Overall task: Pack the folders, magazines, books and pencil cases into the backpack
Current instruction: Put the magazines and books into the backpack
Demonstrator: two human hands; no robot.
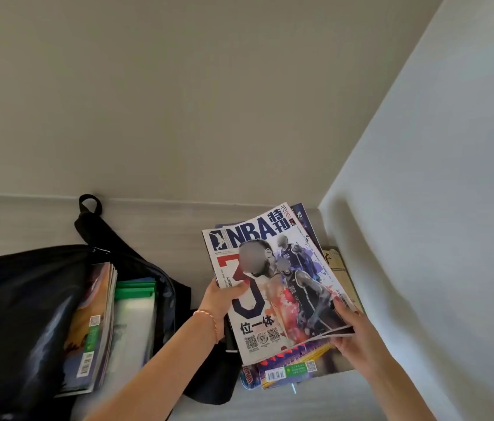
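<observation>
- Leftmost, the black backpack (21, 302) lies unzipped on the tabletop (154, 235), with magazines (92, 329) and green-edged folders (135, 302) standing inside.
- Beside it, the left hand (224, 299) grips the NBA magazine (273, 284) by its left edge.
- Rightward, the right hand (352, 332) pinches its lower right corner, above a stack of magazines (291, 369).

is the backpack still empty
No, the open backpack already holds magazines and green folders.
</observation>
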